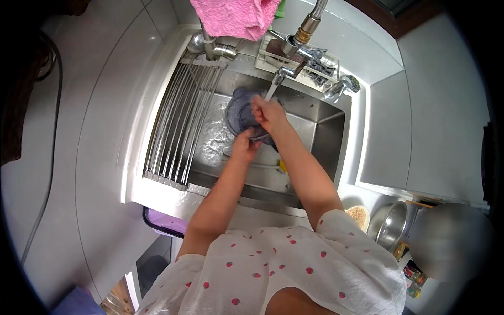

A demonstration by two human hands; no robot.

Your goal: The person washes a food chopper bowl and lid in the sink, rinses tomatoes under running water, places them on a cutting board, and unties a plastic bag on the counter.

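A dark grey-blue round bowl or basin (pixel 240 112) is in the steel sink (pixel 210 173), tilted under the faucet (pixel 284 74). Water runs from the faucet beside my right hand (pixel 268 113). That hand is over the bowl's inside with its fingers curled; whatever they might hold is too small to make out. At the bowl's near rim, my left hand (pixel 245 147) grips the edge with its fingers wrapped round it.
A metal roll-up rack (pixel 178 121) covers the sink's left side. A pink cloth (pixel 239 16) hangs above. Behind the faucet stands a white wire caddy (pixel 270 55). At right are a steel bowl (pixel 391 224) and a container of grains (pixel 358 216).
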